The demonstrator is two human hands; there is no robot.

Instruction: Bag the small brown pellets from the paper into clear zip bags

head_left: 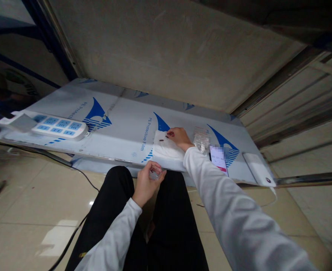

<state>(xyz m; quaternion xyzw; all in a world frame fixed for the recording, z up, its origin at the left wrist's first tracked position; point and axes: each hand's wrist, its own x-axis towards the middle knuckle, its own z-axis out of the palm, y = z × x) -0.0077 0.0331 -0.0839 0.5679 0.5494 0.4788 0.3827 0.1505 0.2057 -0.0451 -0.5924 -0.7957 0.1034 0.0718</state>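
Note:
My left hand (146,183) is over my lap at the table's near edge, its fingers curled around a small clear plastic piece (155,174); whether that is a bag or a box I cannot tell. Above a white cloth or tissue (167,151), my right hand (180,137) pinches a small dark brown piece (167,136) at its fingertips. Another small dark brown piece (161,140) lies on the white sheet, just left of those fingers. Right of my right hand is a clear plastic bag (202,138) with small transparent things inside.
A phone (219,162) with a lit screen lies right of my forearm. Farther right is a white, cabled device (257,169). A white power strip (60,126) with blue panels occupies the left of the film-covered table (123,128). A black cable (82,175) hangs below.

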